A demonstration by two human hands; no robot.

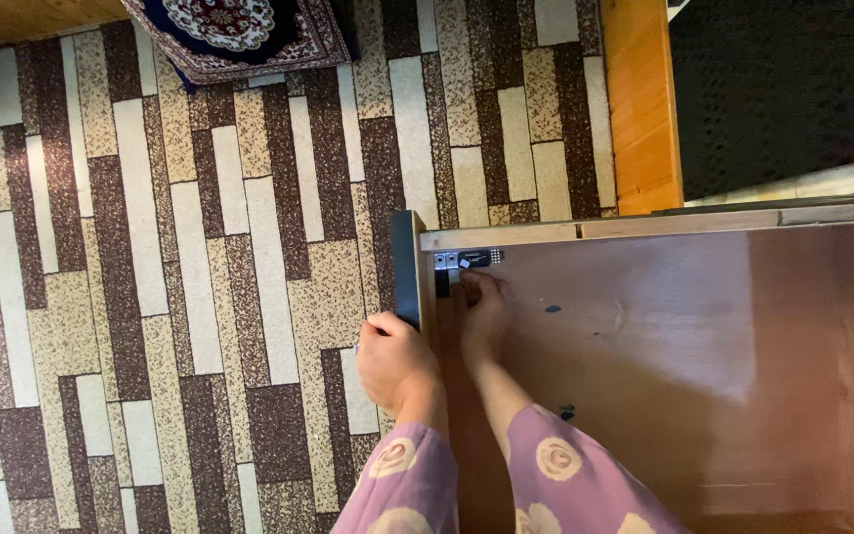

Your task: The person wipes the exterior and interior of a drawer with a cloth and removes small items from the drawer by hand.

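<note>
I look down into an open wooden drawer (664, 326) with a bare brown bottom. My left hand (397, 361) grips the dark front panel (406, 267) of the drawer from outside, fingers curled over its top edge. My right hand (483, 314) reaches inside the drawer's front left corner, fingertips on a small metal bracket (462, 260) fixed there. Both sleeves are pink with pale round flowers.
The floor (200, 277) is covered in a brown, beige and white strip pattern. A dark patterned rug (239, 30) lies at the top. An orange wooden board (641, 104) stands beside a black textured surface (783, 89) at the upper right.
</note>
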